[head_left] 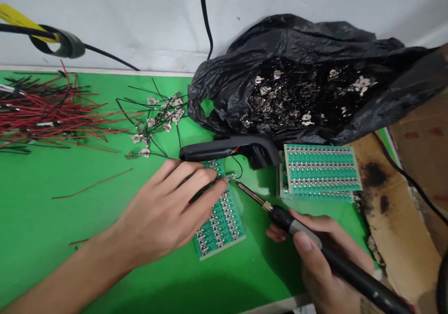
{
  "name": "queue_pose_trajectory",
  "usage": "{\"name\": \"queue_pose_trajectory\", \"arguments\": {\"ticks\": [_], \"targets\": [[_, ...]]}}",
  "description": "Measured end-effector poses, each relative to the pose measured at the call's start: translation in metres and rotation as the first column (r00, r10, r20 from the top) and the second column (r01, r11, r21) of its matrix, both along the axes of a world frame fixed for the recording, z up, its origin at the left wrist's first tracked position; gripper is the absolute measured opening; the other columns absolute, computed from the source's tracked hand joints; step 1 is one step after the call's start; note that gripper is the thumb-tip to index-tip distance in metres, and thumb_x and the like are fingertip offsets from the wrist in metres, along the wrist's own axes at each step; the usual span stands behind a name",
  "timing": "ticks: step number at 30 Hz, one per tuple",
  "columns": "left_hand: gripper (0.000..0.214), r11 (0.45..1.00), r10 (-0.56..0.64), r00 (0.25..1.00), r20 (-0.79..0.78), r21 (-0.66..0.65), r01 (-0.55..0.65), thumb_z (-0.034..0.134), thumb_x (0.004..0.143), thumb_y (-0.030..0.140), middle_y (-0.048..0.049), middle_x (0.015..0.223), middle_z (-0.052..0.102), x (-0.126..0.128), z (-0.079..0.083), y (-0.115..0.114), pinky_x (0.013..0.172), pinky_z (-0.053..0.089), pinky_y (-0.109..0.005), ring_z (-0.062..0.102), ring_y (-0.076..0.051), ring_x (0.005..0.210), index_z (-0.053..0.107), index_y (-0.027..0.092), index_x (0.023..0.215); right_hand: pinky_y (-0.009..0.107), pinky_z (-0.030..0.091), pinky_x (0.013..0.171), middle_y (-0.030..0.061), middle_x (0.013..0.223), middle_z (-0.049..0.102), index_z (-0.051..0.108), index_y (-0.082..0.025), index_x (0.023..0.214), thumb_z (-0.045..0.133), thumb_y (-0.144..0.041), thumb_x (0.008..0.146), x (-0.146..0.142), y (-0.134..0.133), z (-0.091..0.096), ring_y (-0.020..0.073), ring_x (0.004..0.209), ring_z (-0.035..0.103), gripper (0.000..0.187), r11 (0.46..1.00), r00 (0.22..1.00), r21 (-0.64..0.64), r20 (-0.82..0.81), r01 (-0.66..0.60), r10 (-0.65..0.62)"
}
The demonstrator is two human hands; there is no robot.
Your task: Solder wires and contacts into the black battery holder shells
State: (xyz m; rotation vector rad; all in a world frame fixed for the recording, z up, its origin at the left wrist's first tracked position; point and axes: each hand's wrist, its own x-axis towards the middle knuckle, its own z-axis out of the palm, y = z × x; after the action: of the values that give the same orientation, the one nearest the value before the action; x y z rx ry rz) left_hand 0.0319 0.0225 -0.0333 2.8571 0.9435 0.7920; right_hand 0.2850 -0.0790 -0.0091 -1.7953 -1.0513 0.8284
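Note:
My right hand (325, 253) is wrapped round a soldering iron (301, 230), its metal tip pointing up and left. The tip meets a small metal part at the end of a thin black wire (241, 167). My left hand (175, 202) is closed over a green circuit board panel (227, 216) with rows of small silver parts. Its index fingertip lies beside the iron's tip; what its fingers pinch is hidden. A curved black plastic housing (224, 148) lies across the panel's top edge, against my left fingers, with red and black wires coming from it.
Stacked green panels (322, 169) lie to the right, near a scorched brown board (388, 211). Behind stands an open black plastic bag (301, 38) of metal pieces. At left are piled red and black wires (52, 113) and metal tabs with black wires (168, 113).

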Motion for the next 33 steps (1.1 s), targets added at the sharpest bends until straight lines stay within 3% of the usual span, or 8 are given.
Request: {"name": "queue_pose_trajectory", "arguments": {"ticks": [5, 9, 12, 16, 19, 23, 28, 33], "targets": [[0.026, 1.000, 0.004, 1.000, -0.003, 0.001, -0.004, 0.058, 0.106, 0.010, -0.0112, 0.113, 0.071, 0.000, 0.000, 0.000, 0.086, 0.046, -0.044, 0.061, -0.028, 0.107, 0.068, 0.010, 0.130, 0.030, 0.070, 0.060, 0.0041, 0.085, 0.087, 0.085, -0.022, 0.107, 0.085, -0.045, 0.097, 0.008, -0.001, -0.006, 0.0239, 0.068, 0.085, 0.025, 0.996, 0.997, 0.048, 0.025, -0.071, 0.069], [0.026, 1.000, 0.007, 1.000, -0.016, 0.005, -0.007, 0.058, 0.107, 0.011, -0.0106, 0.113, 0.073, 0.000, 0.000, -0.001, 0.087, 0.048, -0.044, 0.062, -0.027, 0.107, 0.068, 0.011, 0.131, 0.028, 0.070, 0.062, 0.0027, 0.085, 0.088, 0.087, -0.025, 0.108, 0.084, -0.045, 0.098, 0.012, 0.000, -0.006, 0.0226, 0.068, 0.085, 0.023, 0.998, 0.997, 0.040, 0.060, -0.054, 0.052], [0.026, 1.000, 0.009, 1.000, -0.017, 0.016, -0.008, 0.058, 0.106, 0.011, -0.0103, 0.112, 0.075, 0.000, 0.000, -0.001, 0.087, 0.049, -0.044, 0.063, -0.027, 0.107, 0.069, 0.011, 0.130, 0.024, 0.068, 0.060, 0.0004, 0.083, 0.088, 0.087, -0.027, 0.106, 0.084, -0.045, 0.097, 0.013, 0.001, -0.004, 0.0212, 0.069, 0.085, 0.020, 0.990, 0.988, 0.057, 0.086, -0.131, 0.126], [0.026, 0.999, -0.011, 0.999, -0.038, 0.042, 0.012, 0.061, 0.105, 0.009, -0.0109, 0.111, 0.077, 0.001, 0.002, 0.001, 0.083, 0.049, -0.045, 0.064, -0.029, 0.106, 0.070, 0.007, 0.129, 0.025, 0.068, 0.061, 0.0001, 0.081, 0.086, 0.086, -0.027, 0.105, 0.082, -0.049, 0.098, 0.009, 0.003, -0.001, 0.0210, 0.069, 0.085, 0.022, 0.998, 0.998, 0.042, 0.044, -0.046, 0.044], [0.027, 0.999, -0.022, 0.999, -0.048, 0.049, 0.024, 0.062, 0.104, 0.008, -0.0109, 0.111, 0.078, 0.001, 0.005, 0.002, 0.081, 0.049, -0.046, 0.065, -0.030, 0.105, 0.070, 0.006, 0.130, 0.027, 0.069, 0.061, 0.0015, 0.083, 0.087, 0.086, -0.026, 0.105, 0.083, -0.045, 0.098, 0.004, 0.002, 0.001, 0.0224, 0.071, 0.085, 0.021, 0.995, 0.995, 0.030, 0.016, -0.095, 0.095], [0.028, 0.999, -0.027, 0.999, -0.044, 0.038, 0.028, 0.061, 0.104, 0.008, -0.0114, 0.112, 0.078, 0.000, 0.004, 0.001, 0.081, 0.049, -0.047, 0.064, -0.030, 0.105, 0.070, 0.005, 0.130, 0.026, 0.068, 0.068, -0.0006, 0.088, 0.086, 0.085, -0.028, 0.106, 0.082, -0.046, 0.099, 0.001, 0.000, 0.003, 0.0199, 0.076, 0.085, 0.020, 1.000, 0.999, 0.002, -0.042, 0.010, -0.010], [0.032, 0.999, -0.009, 0.999, -0.031, 0.032, 0.010, 0.059, 0.104, 0.007, -0.0124, 0.114, 0.078, 0.000, -0.002, -0.003, 0.084, 0.049, -0.048, 0.064, -0.031, 0.109, 0.068, 0.006, 0.134, 0.027, 0.067, 0.068, 0.0011, 0.087, 0.086, 0.084, -0.026, 0.103, 0.083, -0.040, 0.098, 0.005, -0.002, -0.001, 0.0215, 0.076, 0.085, 0.015, 0.997, 0.996, 0.032, -0.052, -0.076, 0.077], [0.034, 1.000, 0.007, 1.000, -0.016, 0.011, -0.007, 0.058, 0.103, 0.009, -0.0109, 0.112, 0.078, -0.001, -0.004, -0.003, 0.088, 0.052, -0.046, 0.067, -0.028, 0.110, 0.068, 0.011, 0.135, 0.029, 0.066, 0.065, 0.0018, 0.083, 0.085, 0.083, -0.023, 0.097, 0.083, -0.047, 0.096, 0.003, -0.003, -0.004, 0.0203, 0.067, 0.082, 0.024, 0.995, 0.982, 0.038, -0.167, 0.093, -0.086]]}}
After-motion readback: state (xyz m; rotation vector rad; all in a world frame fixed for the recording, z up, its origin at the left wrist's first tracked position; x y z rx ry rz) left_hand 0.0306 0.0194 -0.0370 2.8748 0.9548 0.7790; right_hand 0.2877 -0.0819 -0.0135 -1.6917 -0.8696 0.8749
